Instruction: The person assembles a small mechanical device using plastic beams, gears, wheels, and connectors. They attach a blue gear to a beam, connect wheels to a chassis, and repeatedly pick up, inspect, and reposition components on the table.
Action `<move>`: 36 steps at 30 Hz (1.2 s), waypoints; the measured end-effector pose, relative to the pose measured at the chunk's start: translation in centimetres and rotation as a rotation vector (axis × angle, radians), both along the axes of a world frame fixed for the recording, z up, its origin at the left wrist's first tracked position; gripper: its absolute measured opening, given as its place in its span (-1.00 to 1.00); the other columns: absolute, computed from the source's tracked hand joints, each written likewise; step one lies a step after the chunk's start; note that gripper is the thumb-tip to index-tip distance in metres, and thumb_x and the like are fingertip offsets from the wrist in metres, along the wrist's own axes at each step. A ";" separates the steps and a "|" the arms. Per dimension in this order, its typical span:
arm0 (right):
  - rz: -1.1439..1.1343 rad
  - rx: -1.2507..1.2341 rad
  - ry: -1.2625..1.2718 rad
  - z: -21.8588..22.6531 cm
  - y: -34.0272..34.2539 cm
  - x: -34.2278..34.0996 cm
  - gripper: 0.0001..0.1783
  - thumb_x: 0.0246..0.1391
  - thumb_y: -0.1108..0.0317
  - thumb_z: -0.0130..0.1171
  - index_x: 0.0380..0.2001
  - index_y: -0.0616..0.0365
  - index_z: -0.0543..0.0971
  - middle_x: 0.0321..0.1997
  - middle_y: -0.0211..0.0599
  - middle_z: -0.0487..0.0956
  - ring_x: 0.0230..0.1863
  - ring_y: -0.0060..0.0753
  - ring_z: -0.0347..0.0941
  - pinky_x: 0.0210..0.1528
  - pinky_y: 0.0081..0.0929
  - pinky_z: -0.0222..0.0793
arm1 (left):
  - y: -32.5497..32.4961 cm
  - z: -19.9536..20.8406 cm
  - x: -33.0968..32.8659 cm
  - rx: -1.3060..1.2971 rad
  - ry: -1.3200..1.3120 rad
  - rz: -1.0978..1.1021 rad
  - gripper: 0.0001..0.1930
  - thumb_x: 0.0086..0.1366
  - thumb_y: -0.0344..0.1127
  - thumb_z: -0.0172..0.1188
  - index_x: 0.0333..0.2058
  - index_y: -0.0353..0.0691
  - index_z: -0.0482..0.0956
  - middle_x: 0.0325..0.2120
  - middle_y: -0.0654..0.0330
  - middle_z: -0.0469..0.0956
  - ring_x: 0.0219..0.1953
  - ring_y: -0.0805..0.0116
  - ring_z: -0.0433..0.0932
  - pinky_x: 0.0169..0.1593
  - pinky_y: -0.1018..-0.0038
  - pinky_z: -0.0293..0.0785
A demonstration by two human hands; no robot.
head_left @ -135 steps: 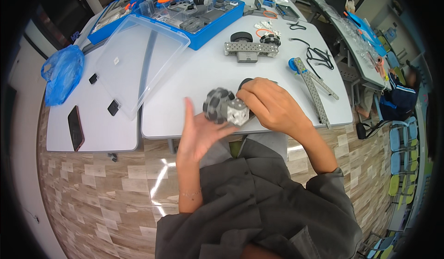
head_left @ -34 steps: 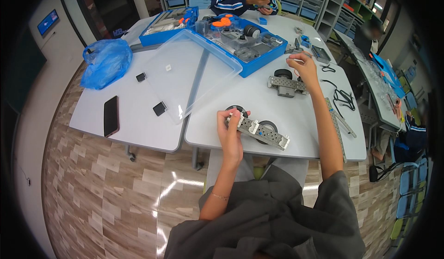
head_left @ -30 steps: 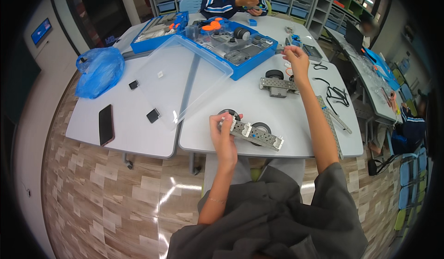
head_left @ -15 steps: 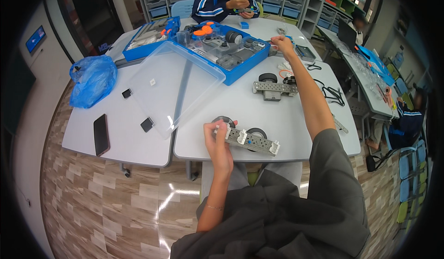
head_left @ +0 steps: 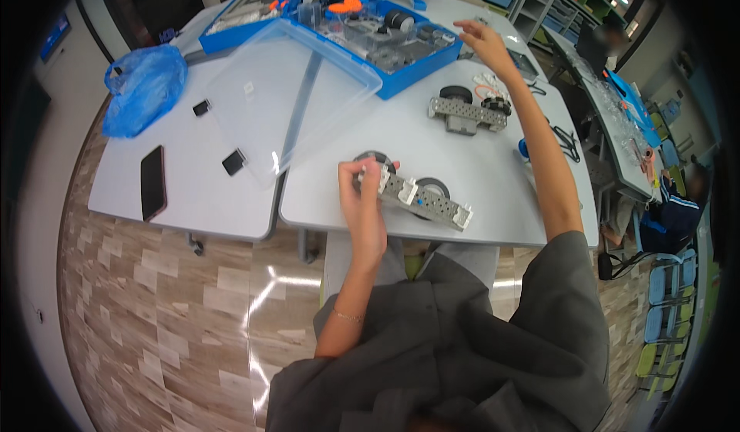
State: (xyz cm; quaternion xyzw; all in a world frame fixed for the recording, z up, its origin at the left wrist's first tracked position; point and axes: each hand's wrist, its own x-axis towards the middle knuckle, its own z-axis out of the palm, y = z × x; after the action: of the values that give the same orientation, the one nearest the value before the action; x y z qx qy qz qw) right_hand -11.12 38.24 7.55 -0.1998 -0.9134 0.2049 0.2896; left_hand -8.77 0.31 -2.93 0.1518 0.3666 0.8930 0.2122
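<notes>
Atop the bench [head_left: 331, 193], a blue bin [head_left: 420, 70] held orange and grey parts [head_left: 345, 5]; the left hand [head_left: 362, 203] gripped a wheeled beam [head_left: 428, 205], the unclenched right hand [head_left: 487, 45] hovered beside the bin.

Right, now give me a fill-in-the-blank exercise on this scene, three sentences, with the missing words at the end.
1. The left hand holds a grey perforated beam with ____ dark wheels showing.
2. The open parts box nearest the right hand has walls coloured ____.
3. As pictured, the dark phone lies to the ____ of the clear plastic lid.

Missing words: two; blue; left.
</notes>
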 end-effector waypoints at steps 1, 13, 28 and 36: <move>0.152 -0.035 0.082 0.9 -2.9 0.9 -0.62 0.28 0.25 0.07 0.12 0.06 0.58 0.04 -0.17 0.66 0.11 -0.30 0.55 0.15 -0.41 0.40 | 0.1 -0.1 0.0 -0.005 0.009 0.014 -0.73 0.55 -0.13 -0.07 -0.08 -0.24 0.38 -0.12 0.11 0.47 0.01 0.17 0.60 0.07 0.31 0.49; 0.384 0.325 -0.078 -0.2 -29.4 12.5 -0.66 0.02 0.30 0.40 -0.18 0.28 0.62 -0.14 -0.21 0.54 -0.23 -0.16 0.53 -0.19 -0.33 0.50 | 0.3 0.1 0.2 0.020 -0.008 0.021 -0.60 0.60 -0.01 -0.27 0.03 -0.25 0.32 -0.04 0.04 0.41 0.07 0.19 0.54 0.14 0.21 0.46; 0.252 -0.691 0.204 -3.7 -25.6 14.5 -0.79 0.17 0.54 0.25 -0.11 0.32 0.64 -0.13 -0.30 0.61 -0.17 -0.51 0.55 -0.07 -0.57 0.46 | -0.5 -0.2 -0.3 0.033 0.204 -0.216 -0.31 0.45 0.25 -0.03 0.28 -0.19 0.24 0.28 -0.10 0.31 0.28 0.17 0.36 0.30 0.22 0.32; 0.322 -1.406 0.196 -4.1 -24.7 13.3 -0.67 0.20 0.44 0.27 0.01 0.32 0.57 0.01 -0.18 0.60 0.08 -0.44 0.52 0.07 -0.54 0.45 | 0.7 0.4 1.2 0.142 0.087 -0.256 -0.13 0.37 0.39 -0.03 0.34 -0.28 0.20 0.27 -0.04 0.35 0.23 0.19 0.41 0.29 0.23 0.31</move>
State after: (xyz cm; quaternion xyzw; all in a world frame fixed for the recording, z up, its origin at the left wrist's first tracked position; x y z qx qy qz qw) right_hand 2.16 13.54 3.49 -0.1823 -0.5539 0.8004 0.1394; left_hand -7.53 1.02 -2.53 0.2505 0.2890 0.8750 0.2969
